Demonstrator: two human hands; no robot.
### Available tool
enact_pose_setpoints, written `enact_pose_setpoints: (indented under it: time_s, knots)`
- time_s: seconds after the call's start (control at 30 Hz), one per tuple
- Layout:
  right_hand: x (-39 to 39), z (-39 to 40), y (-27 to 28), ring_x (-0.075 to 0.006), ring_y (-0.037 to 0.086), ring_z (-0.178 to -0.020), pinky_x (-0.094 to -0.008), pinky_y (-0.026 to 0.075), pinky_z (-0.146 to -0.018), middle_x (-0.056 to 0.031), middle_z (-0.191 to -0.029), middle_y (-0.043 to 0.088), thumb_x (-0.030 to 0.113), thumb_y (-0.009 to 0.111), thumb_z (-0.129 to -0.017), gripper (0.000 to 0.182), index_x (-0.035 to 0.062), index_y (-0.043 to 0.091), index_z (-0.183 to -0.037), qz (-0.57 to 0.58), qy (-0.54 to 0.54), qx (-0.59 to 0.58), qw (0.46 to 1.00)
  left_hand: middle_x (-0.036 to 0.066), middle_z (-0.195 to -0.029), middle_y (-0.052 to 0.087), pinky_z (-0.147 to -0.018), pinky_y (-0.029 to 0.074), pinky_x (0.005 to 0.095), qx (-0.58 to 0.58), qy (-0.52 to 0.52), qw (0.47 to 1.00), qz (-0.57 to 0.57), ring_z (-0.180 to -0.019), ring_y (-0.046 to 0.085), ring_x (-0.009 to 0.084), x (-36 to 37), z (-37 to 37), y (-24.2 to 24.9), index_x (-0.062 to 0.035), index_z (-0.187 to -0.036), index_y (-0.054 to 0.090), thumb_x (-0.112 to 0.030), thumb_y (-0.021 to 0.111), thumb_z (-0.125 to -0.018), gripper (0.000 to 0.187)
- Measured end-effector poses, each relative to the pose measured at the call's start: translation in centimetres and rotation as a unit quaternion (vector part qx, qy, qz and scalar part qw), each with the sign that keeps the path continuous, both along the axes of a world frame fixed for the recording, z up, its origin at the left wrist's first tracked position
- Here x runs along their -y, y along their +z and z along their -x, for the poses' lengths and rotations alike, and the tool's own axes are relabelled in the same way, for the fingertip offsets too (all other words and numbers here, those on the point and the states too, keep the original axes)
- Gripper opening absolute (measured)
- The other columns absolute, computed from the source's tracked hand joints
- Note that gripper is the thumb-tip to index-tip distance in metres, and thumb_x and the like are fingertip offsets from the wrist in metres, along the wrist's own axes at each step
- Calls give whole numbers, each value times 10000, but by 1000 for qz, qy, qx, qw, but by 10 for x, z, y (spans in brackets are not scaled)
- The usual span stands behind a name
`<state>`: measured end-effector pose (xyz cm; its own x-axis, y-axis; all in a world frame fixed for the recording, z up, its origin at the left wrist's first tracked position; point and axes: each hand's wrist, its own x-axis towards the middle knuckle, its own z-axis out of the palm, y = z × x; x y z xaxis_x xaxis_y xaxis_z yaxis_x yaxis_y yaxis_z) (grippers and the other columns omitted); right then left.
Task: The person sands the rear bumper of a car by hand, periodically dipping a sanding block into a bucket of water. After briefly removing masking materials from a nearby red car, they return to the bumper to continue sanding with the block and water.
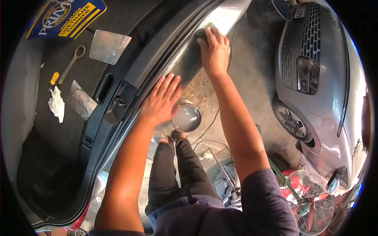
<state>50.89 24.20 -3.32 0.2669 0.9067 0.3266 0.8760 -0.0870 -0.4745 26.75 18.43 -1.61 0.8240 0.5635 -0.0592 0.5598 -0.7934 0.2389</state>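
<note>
My left hand (162,96) lies flat, fingers stretched out, on the edge of the car's rear bumper (188,59) beside the open trunk. Farther along the same panel, my right hand (215,49) presses a dark piece that looks like sandpaper (201,33) against the surface. Its fingers are bent over the piece and cover most of it. The panel looks dull and dark between my hands and bright white beyond the right one. Below my left hand, a round bucket (187,118) with whitish patches inside stands on the floor near my feet.
In the trunk (59,137) lie a blue thinner can (67,17), two metallic sheets, a wrench (71,64), a yellow item (54,78) and crumpled white paper (56,104). A silver car (327,78) stands right; a fan (313,202) is lower right. A cable (212,122) crosses the floor.
</note>
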Motion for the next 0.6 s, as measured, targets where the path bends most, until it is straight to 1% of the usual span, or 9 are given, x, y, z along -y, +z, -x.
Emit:
enact_pose_setpoints:
  time_s: [0.07, 0.1, 0.17, 0.27, 0.3, 0.37, 0.43, 0.5, 0.6]
  knots:
    - [-8, 4, -2, -400, 558, -1239, -524, 452, -1013, -132, -1430, 599, 202, 749, -896, 482, 99, 639, -1354, -18, -28, 3, 999, 161, -1677, 279, -1307, 135, 493, -4, -2, 1000, -1, -1574, 206, 355, -5, 0, 0, -89, -1459, 505, -423, 716, -845, 731]
    - [17, 19, -5, -393, 554, -1250, -529, 449, -1016, -125, -1423, 602, 199, 765, -876, 507, 103, 638, -1357, -4, -46, 8, 999, 160, -1686, 262, -1310, 115, 490, -6, -2, 1000, 7, -1579, 190, 353, -3, 0, -2, -87, -1474, 492, -431, 712, -848, 748]
    - [74, 45, -12, -384, 554, -1255, -526, 449, -1013, -117, -1416, 605, 198, 788, -847, 540, 112, 639, -1359, 6, -10, -14, 1000, 160, -1693, 249, -1312, 96, 486, -9, -5, 1000, 17, -1585, 174, 351, -3, 0, -2, -86, -1489, 477, -438, 705, -853, 762]
    - [93, 42, -7, -375, 557, -1249, -519, 452, -1007, -106, -1407, 610, 196, 807, -821, 576, 119, 636, -1365, 23, 54, -15, 998, 159, -1683, 270, -1310, 115, 484, -4, -3, 1000, 10, -1581, 187, 350, -4, 0, 0, -90, -1475, 493, -432, 704, -855, 738]
    - [67, 28, -11, -369, 561, -1240, -516, 457, -997, -106, -1398, 613, 194, 806, -822, 558, 122, 646, -1352, 6, 44, 7, 999, 158, -1677, 285, -1308, 134, 484, 5, -2, 1000, 7, -1577, 198, 349, -2, 0, -1, -92, -1457, 510, -426, 709, -851, 720]
    - [-3, 3, 0, -373, 560, -1239, -523, 461, -988, -105, -1378, 626, 225, 748, -888, 462, 105, 653, -1323, -2, -23, 11, 1000, 158, -1670, 300, -1306, 148, 482, 5, -2, 1000, -4, -1576, 206, 348, -7, -2, 0, -92, -1443, 526, -425, 713, -847, 708]
    - [-28, 3, 2, -381, 558, -1238, -524, 460, -995, -102, -1382, 625, 235, 722, -913, 443, 96, 646, -1326, -24, -69, 17, 997, 160, -1670, 301, -1307, 139, 480, -16, -9, 1000, -2, -1578, 199, 350, -4, -1, 7, -89, -1447, 523, -433, 714, -846, 719]
    - [6, 28, 0, -385, 557, -1264, -510, 445, -1044, -136, -1400, 618, 184, 756, -891, 452, 94, 665, -1325, -7, -93, -10, 996, 169, -1672, 293, -1307, 127, 493, -7, -7, 1000, -1, -1580, 190, 363, -3, 0, -2, -75, -1456, 515, -449, 714, -846, 744]
    - [71, 58, -1, -375, 556, -1274, -512, 449, -1038, -129, -1399, 614, 175, 795, -839, 520, 116, 655, -1336, 15, -48, -20, 999, 186, -1671, 284, -1303, 130, 515, 0, -12, 1000, 24, -1577, 190, 378, -4, -1, -1, -62, -1466, 500, -434, 724, -843, 759]
